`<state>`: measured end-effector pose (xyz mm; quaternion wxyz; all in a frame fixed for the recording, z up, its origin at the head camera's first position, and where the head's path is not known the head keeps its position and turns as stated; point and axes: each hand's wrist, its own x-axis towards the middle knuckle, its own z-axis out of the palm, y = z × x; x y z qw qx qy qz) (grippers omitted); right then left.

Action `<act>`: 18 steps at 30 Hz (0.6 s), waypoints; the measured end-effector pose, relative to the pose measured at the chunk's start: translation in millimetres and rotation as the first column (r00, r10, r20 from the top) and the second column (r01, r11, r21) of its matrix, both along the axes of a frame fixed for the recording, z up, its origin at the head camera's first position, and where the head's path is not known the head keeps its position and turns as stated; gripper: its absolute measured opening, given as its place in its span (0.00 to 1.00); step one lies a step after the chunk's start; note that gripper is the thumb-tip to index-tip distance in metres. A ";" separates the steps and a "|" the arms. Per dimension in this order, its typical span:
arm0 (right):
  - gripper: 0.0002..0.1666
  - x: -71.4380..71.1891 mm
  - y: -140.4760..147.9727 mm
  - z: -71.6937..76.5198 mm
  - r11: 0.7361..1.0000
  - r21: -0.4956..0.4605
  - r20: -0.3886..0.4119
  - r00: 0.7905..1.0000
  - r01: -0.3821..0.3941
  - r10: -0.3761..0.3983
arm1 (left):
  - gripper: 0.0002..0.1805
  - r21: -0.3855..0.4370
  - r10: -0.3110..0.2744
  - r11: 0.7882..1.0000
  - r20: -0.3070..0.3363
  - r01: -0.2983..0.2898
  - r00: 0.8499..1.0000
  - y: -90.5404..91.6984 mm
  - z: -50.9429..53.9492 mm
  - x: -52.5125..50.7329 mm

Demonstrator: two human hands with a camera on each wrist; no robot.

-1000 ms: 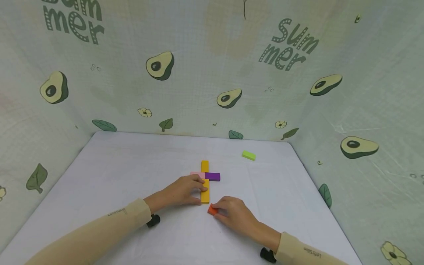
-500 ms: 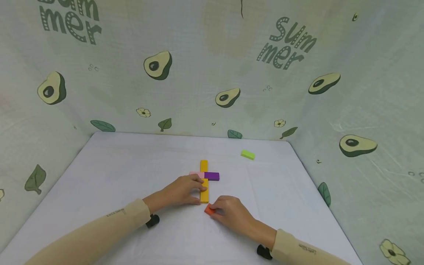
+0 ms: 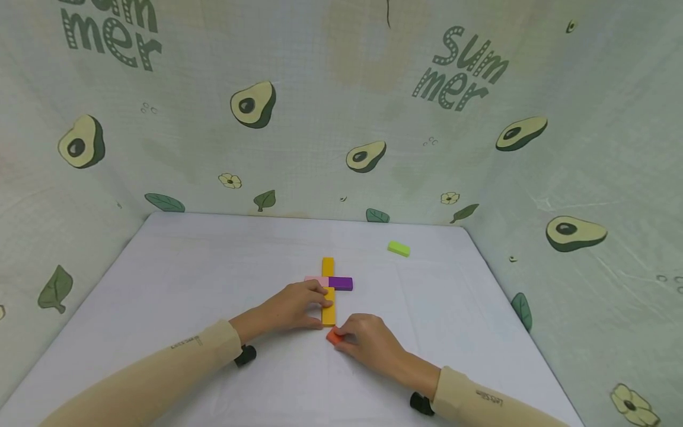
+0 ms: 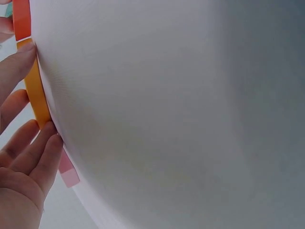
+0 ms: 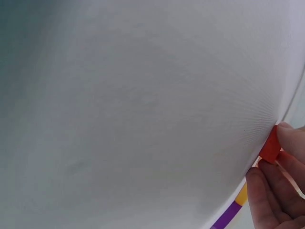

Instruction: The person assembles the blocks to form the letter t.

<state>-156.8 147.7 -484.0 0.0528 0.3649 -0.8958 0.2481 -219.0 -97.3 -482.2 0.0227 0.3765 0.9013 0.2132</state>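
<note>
A near yellow block (image 3: 328,316) lies on the white table, pointing away from me. My left hand (image 3: 296,305) steadies it, thumb at its left side and fingertips over its top. Pinched between thumb and fingers of my right hand (image 3: 379,347) is an orange block (image 3: 333,337), slightly turned, just in front of the yellow block's near end. The left wrist view shows a thin gap between the orange block (image 4: 22,19) and the yellow one (image 4: 38,98). Beyond, a pink block (image 3: 315,279), partly covered by my left hand, meets a purple block (image 3: 341,283); a second yellow block (image 3: 328,265) extends behind them.
A lime-green block (image 3: 399,248) lies alone toward the back right of the white tabletop (image 3: 229,255). A cloth printed with avocados (image 3: 256,105) surrounds the table at the back and sides.
My right hand has slid the orange block a little to the left, closer to the near yellow block's end. The left hand keeps its place on the yellow block.
</note>
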 end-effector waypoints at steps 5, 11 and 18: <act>0.14 -0.5 -1.4 -0.5 1.000 0.008 0.017 1.000 0.015 -0.015 | 0.25 -0.001 0.001 1.000 0.003 -0.001 1.000 0.0 0.1 0.1; 0.15 -1.0 -2.5 -1.5 1.000 0.005 0.018 1.000 0.021 -0.021 | 0.25 -0.008 0.005 1.000 0.012 -0.004 1.000 -0.5 -0.1 -0.3; 0.16 -1.1 -4.0 -1.5 1.000 0.001 0.005 1.000 0.028 -0.028 | 0.25 0.004 -0.003 1.000 0.008 0.003 1.000 -1.1 -1.2 -1.2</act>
